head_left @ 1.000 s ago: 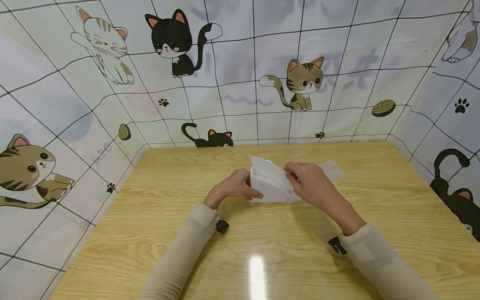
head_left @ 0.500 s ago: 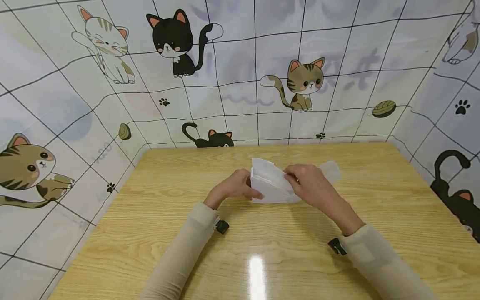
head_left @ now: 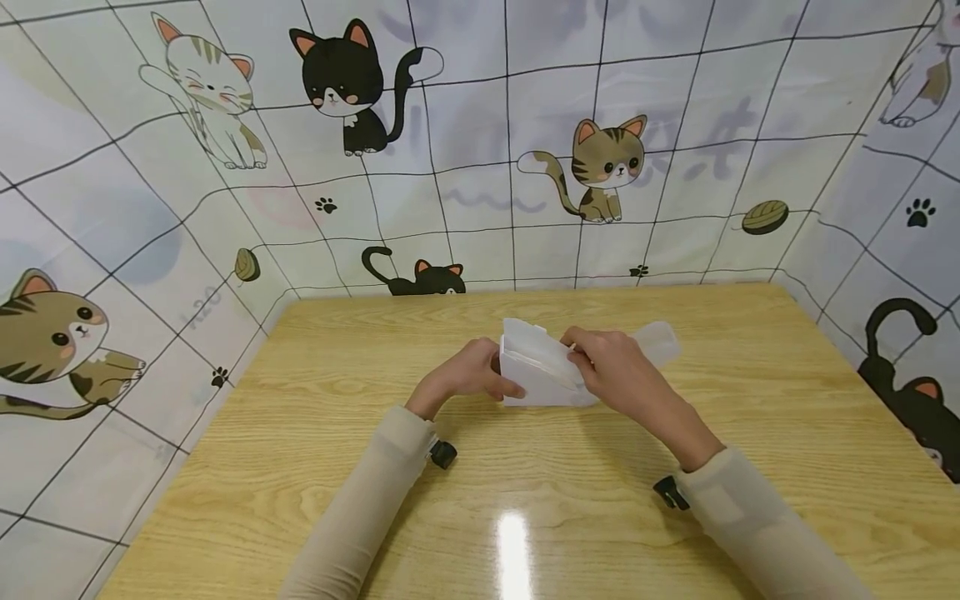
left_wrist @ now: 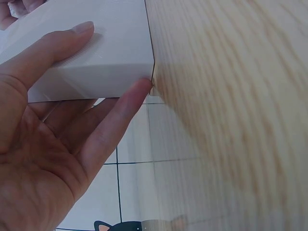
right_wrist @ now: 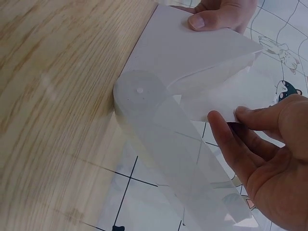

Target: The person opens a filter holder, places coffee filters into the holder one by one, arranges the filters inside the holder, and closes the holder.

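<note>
A white box [head_left: 543,396] stands on the table, with a translucent swivel lid [right_wrist: 173,149] swung out from it around a round pivot at its right end. My left hand [head_left: 472,369] grips the box at its left end, thumb on the near face and fingers around the end, as the left wrist view shows. A thin white sheet [right_wrist: 207,106] slants up out of the box's opening. My right hand [head_left: 618,367] pinches an edge of this sheet between thumb and fingers, above the box. In the head view that hand hides the pivot and part of the lid.
The wooden table [head_left: 337,350] extends on all sides of the box. Behind and beside it hang white sheets with a grid and printed cats [head_left: 341,75]. Black buckles [head_left: 443,454] sit near both wrists, at the beige sleeves [head_left: 375,492].
My right hand has shifted slightly left, and the upper edge of the white sheet has dipped a little. The left hand and the box stay where they were.
</note>
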A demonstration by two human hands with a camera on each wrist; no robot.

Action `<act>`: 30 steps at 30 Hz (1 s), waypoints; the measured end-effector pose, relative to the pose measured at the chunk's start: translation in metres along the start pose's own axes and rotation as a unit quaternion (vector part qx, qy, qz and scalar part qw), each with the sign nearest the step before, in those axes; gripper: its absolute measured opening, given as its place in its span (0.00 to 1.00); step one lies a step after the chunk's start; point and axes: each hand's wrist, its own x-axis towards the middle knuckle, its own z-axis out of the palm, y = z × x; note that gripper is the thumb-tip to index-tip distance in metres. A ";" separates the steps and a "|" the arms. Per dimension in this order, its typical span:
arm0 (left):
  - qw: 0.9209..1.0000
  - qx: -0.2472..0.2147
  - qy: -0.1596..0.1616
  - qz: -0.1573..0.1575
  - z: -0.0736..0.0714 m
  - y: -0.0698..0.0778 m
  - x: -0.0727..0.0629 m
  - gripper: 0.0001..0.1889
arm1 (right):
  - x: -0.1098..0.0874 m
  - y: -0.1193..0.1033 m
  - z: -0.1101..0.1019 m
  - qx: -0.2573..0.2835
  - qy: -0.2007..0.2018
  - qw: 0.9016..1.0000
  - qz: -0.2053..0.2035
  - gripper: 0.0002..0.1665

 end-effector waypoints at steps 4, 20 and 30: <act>1.000 -0.001 -0.002 -0.002 0.001 0.001 0.000 0.20 | -0.001 0.000 0.002 0.006 -0.001 1.000 0.000 0.04; 1.000 -0.001 -0.001 0.001 0.001 0.002 -0.001 0.20 | -0.001 0.001 0.008 0.010 0.004 1.000 -0.016 0.04; 1.000 0.000 -0.001 0.002 0.000 0.003 -0.001 0.21 | 0.000 0.001 0.009 0.007 -0.012 1.000 -0.010 0.06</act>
